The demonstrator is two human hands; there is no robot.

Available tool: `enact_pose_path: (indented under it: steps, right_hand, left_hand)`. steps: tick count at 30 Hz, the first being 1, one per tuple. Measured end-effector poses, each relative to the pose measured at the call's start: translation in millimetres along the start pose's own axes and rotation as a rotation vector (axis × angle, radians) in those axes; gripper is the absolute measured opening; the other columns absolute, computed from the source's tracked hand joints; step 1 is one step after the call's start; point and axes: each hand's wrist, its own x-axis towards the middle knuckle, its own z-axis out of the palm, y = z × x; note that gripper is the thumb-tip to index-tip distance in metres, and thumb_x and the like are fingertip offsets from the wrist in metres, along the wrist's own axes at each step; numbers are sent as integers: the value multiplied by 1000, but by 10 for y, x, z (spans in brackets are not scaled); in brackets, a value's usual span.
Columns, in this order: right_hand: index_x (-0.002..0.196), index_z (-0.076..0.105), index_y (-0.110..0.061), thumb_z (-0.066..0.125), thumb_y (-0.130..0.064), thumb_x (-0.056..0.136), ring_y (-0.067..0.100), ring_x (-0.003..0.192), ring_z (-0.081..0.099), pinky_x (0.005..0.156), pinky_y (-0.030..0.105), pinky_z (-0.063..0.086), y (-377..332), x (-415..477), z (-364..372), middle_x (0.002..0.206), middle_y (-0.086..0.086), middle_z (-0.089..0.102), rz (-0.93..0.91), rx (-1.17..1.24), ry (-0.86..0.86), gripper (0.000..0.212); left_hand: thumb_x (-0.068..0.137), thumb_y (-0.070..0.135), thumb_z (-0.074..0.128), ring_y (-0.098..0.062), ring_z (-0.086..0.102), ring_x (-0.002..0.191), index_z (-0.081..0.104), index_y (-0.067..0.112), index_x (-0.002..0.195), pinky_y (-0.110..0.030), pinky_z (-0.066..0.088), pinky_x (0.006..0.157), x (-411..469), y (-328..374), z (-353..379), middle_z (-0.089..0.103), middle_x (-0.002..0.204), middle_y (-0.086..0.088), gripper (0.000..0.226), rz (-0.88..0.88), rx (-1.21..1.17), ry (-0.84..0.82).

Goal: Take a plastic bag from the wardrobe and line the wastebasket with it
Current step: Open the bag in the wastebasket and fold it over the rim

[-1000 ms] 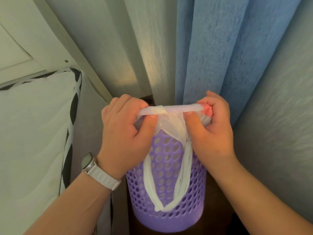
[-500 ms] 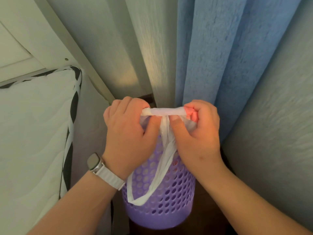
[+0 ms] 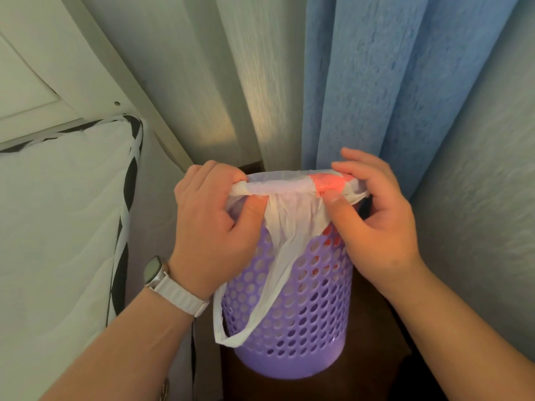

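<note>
The bag (image 3: 292, 218) sat in the wastebasket (image 3: 304, 314), its white film showing through the holes and its mouth rolled into a thick band across the near rim. It had a pink patch toward three o'clock, though whether that was print or light I could not tell. One handle (image 3: 231, 340) hung loose down the outside wall toward seven o'clock, so the lining looked nearly done, with the edge left to be spread and folded down. The left hand (image 3: 211, 227) gripped the band at the rim's nine o'clock. Its fingers (image 3: 202, 175) were curled tightly over the top and its thumb pressed up from below, which likely pinned that side so the film could be stretched. The right hand (image 3: 376, 227) held the band at three o'clock more loosely, thumb under the roll, fingertips on top and the outer fingers slightly lifted, probably to work the edge around the rim. The wastebasket stood upright on a dark floor (image 3: 376, 357). A blue curtain (image 3: 376, 82) hung close behind at twelve o'clock and a white mattress (image 3: 58, 227) lay near at nine. A watch (image 3: 155, 272) sat on the left wrist.
</note>
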Motion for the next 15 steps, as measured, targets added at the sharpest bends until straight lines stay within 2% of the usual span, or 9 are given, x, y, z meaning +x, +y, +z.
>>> enact_pose_path:
  steps: [2,4,7,10,13,15]
  right_hand:
    - [102,57,-36,61,-36,83,18,122,52,105,42,40,-13,-3,34,122,-3,54,10,-11,32,19]
    - [98,55,-29,60,-35,82,19,116,53,100,40,42,-16,-14,72,113,-9,53,10,-29,84,17]
    - [95,52,-25,59,-36,84,19,104,52,92,34,41,-16,-30,116,103,-20,47,-7,-84,139,17]
    - [93,50,-25,57,-35,84,17,97,49,87,36,42,-17,-46,136,97,-21,44,11,-126,170,15]
    - [91,49,-26,57,-35,84,16,94,48,85,40,42,-39,-55,168,94,-22,43,29,-148,172,14]
    - [91,48,-27,57,-35,84,15,93,46,83,37,41,-61,-76,203,94,-23,42,19,-164,167,14]
  left_hand:
    - [88,30,50,-10,37,74,44,24,85,-35,33,69,-13,30,18,41,79,7,9,10,-3,0]
    - [88,29,51,-9,37,75,44,24,85,-36,33,70,-24,57,38,42,79,8,9,2,-6,-5]
    - [87,33,51,-15,42,76,51,21,85,-45,40,72,-20,63,38,46,81,8,13,-19,5,-44]
    - [87,42,53,-22,51,83,64,14,95,-53,40,84,-15,86,20,55,87,3,31,-10,51,-100]
    - [87,48,55,-23,54,89,65,14,100,-52,40,91,-26,114,36,58,92,1,37,3,106,-99]
    - [87,45,56,-22,52,85,63,13,94,-49,41,86,-28,102,58,56,89,1,33,-12,108,-80]
